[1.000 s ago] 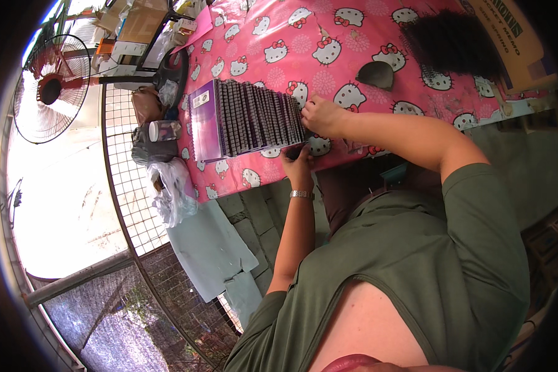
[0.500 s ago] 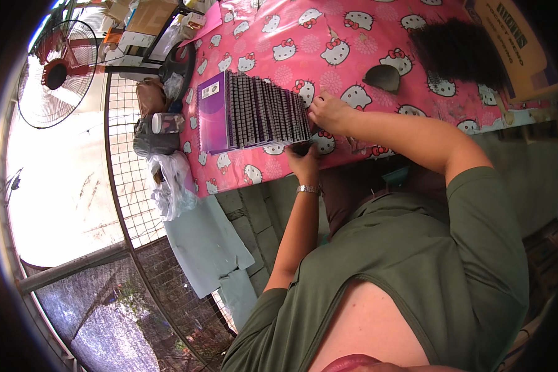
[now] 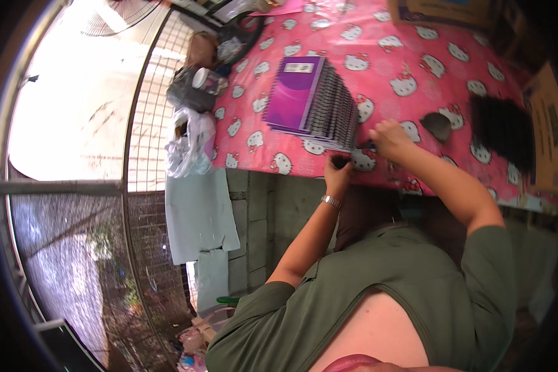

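Note:
A tall stack of purple spiral notebooks (image 3: 296, 93) stands on the pink table, its dark coil bindings facing right. By the stack's near right corner, my left hand (image 3: 336, 178) is closed around a small black bundle (image 3: 340, 162) whose kind I cannot make out. A watch (image 3: 331, 201) circles that wrist. To the right of the notebooks, my right hand (image 3: 390, 140) has its fingers curled together just above the tablecloth. Something small and dark shows at its fingertips, too blurred to name.
A dark curved piece (image 3: 436, 126) and a black bristly heap (image 3: 501, 131) lie on the patterned tablecloth (image 3: 359, 40) to the right. Cardboard boxes (image 3: 547, 127) stand at the right and far edges. Bags and a white plastic bag (image 3: 192, 142) sit at the left edge.
The whole view has turned, so the stack appears further right and its purple top cover shows more. My right hand has drawn away from the notebooks; my left still grips the black bundle.

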Action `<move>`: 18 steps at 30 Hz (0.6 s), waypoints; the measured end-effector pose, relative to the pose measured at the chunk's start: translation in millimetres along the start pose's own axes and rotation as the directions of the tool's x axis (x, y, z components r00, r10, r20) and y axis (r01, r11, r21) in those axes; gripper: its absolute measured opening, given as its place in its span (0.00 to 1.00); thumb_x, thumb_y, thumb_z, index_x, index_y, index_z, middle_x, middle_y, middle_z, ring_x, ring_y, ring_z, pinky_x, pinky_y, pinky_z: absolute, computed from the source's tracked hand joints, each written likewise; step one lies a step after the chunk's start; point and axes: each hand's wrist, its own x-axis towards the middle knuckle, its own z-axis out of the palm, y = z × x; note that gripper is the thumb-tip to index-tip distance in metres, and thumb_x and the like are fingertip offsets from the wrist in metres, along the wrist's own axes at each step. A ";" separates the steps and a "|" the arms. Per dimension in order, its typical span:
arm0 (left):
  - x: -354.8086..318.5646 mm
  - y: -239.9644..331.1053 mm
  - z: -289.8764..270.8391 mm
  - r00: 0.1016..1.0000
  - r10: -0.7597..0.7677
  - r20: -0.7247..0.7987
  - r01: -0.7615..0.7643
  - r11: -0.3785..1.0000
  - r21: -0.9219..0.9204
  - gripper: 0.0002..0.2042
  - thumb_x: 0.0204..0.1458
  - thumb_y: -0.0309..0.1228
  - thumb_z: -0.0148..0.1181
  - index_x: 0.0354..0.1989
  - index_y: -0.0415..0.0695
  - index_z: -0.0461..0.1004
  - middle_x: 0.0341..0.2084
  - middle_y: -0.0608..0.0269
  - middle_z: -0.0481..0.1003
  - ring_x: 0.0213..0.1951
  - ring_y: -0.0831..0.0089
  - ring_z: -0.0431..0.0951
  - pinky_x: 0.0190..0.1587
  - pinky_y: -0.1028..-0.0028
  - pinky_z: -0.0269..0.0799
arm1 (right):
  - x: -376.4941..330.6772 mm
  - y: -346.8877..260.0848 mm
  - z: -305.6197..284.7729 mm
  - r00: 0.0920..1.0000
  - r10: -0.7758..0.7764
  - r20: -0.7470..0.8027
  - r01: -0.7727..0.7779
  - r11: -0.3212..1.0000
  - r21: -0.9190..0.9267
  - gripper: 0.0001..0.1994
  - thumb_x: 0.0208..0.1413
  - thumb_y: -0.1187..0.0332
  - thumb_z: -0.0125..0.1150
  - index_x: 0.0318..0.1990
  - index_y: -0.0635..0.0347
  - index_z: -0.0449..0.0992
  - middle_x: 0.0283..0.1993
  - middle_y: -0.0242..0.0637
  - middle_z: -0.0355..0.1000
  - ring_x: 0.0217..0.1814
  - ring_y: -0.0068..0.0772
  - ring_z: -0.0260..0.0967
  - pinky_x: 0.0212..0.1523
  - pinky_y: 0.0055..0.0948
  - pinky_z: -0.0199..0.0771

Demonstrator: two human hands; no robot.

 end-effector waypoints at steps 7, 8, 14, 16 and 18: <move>3.1 40.4 -112.0 0.953 -0.247 0.173 0.274 0.470 -0.839 0.04 0.50 0.16 0.55 0.33 0.34 0.75 0.33 0.52 0.79 0.36 0.63 0.80 0.46 0.68 0.81 | -81.0 7.8 1.1 0.941 0.116 -0.318 -0.076 0.988 0.136 0.25 0.38 0.65 0.70 0.48 0.58 0.72 0.47 0.42 0.67 0.55 0.47 0.64 0.60 0.45 0.62; 23.8 49.2 -140.1 0.952 -0.297 0.074 0.212 0.465 -0.859 0.05 0.48 0.14 0.54 0.30 0.36 0.74 0.31 0.56 0.77 0.35 0.66 0.79 0.46 0.71 0.79 | -83.5 6.3 -3.6 0.948 0.137 -0.288 -0.093 0.983 0.161 0.25 0.38 0.66 0.70 0.48 0.58 0.72 0.47 0.41 0.67 0.56 0.47 0.64 0.61 0.45 0.62; 181.0 170.1 -374.6 0.937 0.027 -0.349 -0.316 0.499 -0.807 0.06 0.52 0.22 0.53 0.24 0.37 0.71 0.24 0.52 0.75 0.32 0.55 0.78 0.48 0.55 0.79 | -75.0 0.2 -5.7 0.957 0.134 -0.258 -0.088 0.979 0.181 0.25 0.38 0.67 0.69 0.48 0.59 0.72 0.47 0.42 0.67 0.56 0.47 0.64 0.61 0.46 0.61; 201.1 234.7 -431.8 0.899 -0.110 -0.423 -0.222 0.719 -0.659 0.22 0.56 0.38 0.55 0.56 0.39 0.66 0.57 0.45 0.65 0.62 0.46 0.63 0.65 0.40 0.53 | -72.3 -3.7 -4.7 0.951 0.123 -0.283 -0.071 0.980 0.188 0.25 0.38 0.67 0.68 0.48 0.59 0.72 0.47 0.42 0.67 0.56 0.47 0.64 0.61 0.46 0.60; 219.2 262.9 -421.2 0.837 -0.291 -0.464 -0.094 0.758 -0.645 0.38 0.56 0.49 0.54 0.72 0.48 0.49 0.73 0.50 0.42 0.73 0.47 0.39 0.69 0.36 0.30 | -76.8 1.4 -8.9 0.950 0.135 -0.282 -0.097 0.985 0.144 0.24 0.39 0.68 0.68 0.48 0.59 0.71 0.47 0.42 0.67 0.56 0.47 0.64 0.61 0.46 0.61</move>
